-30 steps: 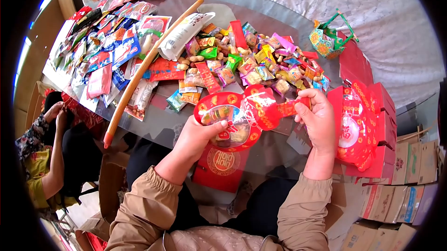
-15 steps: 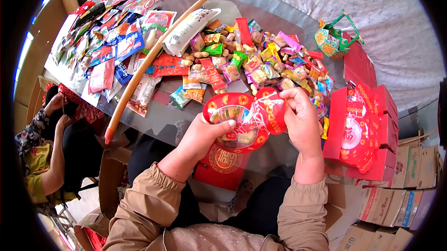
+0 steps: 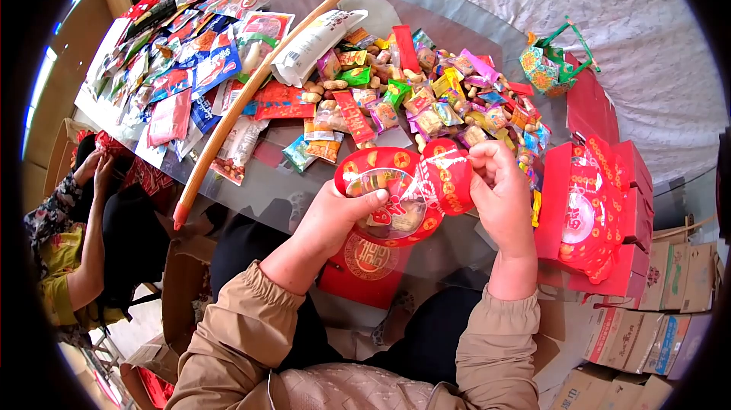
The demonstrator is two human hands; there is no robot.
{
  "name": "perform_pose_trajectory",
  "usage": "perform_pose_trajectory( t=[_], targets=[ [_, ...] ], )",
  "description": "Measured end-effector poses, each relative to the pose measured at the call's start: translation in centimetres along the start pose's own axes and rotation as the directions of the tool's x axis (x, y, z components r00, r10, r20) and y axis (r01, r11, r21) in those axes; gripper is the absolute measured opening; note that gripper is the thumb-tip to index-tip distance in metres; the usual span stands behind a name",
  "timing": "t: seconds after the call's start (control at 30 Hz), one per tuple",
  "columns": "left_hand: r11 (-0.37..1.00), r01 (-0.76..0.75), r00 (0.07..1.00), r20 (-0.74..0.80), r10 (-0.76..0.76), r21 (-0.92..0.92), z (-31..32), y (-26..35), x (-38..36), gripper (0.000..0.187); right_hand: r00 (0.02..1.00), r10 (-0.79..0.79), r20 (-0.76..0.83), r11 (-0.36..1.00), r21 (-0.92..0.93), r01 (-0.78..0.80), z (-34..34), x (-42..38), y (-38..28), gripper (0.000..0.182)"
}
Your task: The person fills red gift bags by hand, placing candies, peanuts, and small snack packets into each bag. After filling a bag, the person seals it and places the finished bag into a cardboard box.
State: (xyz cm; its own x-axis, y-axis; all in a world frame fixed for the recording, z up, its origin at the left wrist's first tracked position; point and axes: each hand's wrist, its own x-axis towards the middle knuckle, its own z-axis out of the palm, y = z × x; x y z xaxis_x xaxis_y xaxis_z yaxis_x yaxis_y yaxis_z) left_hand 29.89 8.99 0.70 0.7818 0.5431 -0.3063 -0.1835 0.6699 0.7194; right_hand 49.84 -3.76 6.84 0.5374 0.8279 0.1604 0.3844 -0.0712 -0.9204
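Between my hands is a red gourd-shaped candy bag (image 3: 392,216) with gold coin prints and a clear round window, through which wrapped sweets show. My left hand (image 3: 335,216) is closed around its wide left part, the thumb lying over the window. At the narrow upper end, my right hand (image 3: 496,185) pinches the bag's edge between thumb and fingers. Just beyond the bag lies a heap of wrapped candies (image 3: 434,102) mixed with peanuts. Below it, nearer my lap, is a red bag with a gold round emblem (image 3: 371,261).
An orange-brown wooden stick (image 3: 244,98) divides the candy heap from snack packets (image 3: 175,82) on the left. At right stands a red box (image 3: 554,204) holding more gourd bags; a green-handled basket (image 3: 548,67) sits behind. Cardboard boxes (image 3: 628,338) are stacked lower right. Another person's hands (image 3: 97,162) work at far left.
The view has shifted slightly. My right hand's fingers have curled in more at the bag's narrow end, while my left hand keeps its hold. The other person's hands have moved a little.
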Motion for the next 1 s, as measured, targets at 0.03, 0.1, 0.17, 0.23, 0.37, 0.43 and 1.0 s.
perform_pose_trajectory(
  t=[0.03, 0.1, 0.17, 0.23, 0.37, 0.43, 1.0],
  targets=[
    [1.000, -0.002, 1.000, 0.006, 0.002, -0.019, 0.0, 0.0, 0.0, 0.038, 0.999, -0.050, 0.011, 0.991, -0.127, 0.051, -0.4, 0.1, 0.3, 0.013],
    [0.998, -0.007, 1.000, 0.019, 0.008, -0.057, 0.0, -0.1, 0.1, 0.037, 0.989, -0.144, 0.045, 0.916, -0.373, 0.150, -1.2, 0.2, 0.1, 0.010],
    [0.997, -0.004, 1.000, 0.022, 0.006, -0.082, 0.1, 0.0, 0.1, 0.037, 0.984, -0.175, 0.035, 0.930, -0.322, 0.177, -1.2, 0.2, 0.1, 0.008],
    [0.997, -0.003, 1.000, 0.029, 0.005, -0.072, 0.0, 0.0, 0.1, 0.038, 0.983, -0.179, 0.044, 0.948, -0.259, 0.184, -1.2, 0.3, 0.6, 0.008],
    [0.999, -0.013, 0.998, 0.054, 0.016, -0.040, -0.2, -0.2, 0.1, 0.039, 0.993, -0.048, 0.104, 0.998, -0.042, 0.052, -0.4, 0.4, 1.2, 0.018],
    [0.999, -0.019, 0.998, 0.052, 0.021, -0.041, -0.1, -0.2, 0.1, 0.039, 0.991, 0.009, 0.134, 1.000, 0.027, -0.013, 0.3, 0.2, 1.1, 0.023],
    [0.999, 0.034, 0.995, 0.098, -0.031, -0.025, 0.1, -0.1, 0.0, 0.051, 0.956, -0.165, 0.243, 0.986, 0.073, 0.152, -0.3, -0.4, -0.1, 0.039]
  ],
)
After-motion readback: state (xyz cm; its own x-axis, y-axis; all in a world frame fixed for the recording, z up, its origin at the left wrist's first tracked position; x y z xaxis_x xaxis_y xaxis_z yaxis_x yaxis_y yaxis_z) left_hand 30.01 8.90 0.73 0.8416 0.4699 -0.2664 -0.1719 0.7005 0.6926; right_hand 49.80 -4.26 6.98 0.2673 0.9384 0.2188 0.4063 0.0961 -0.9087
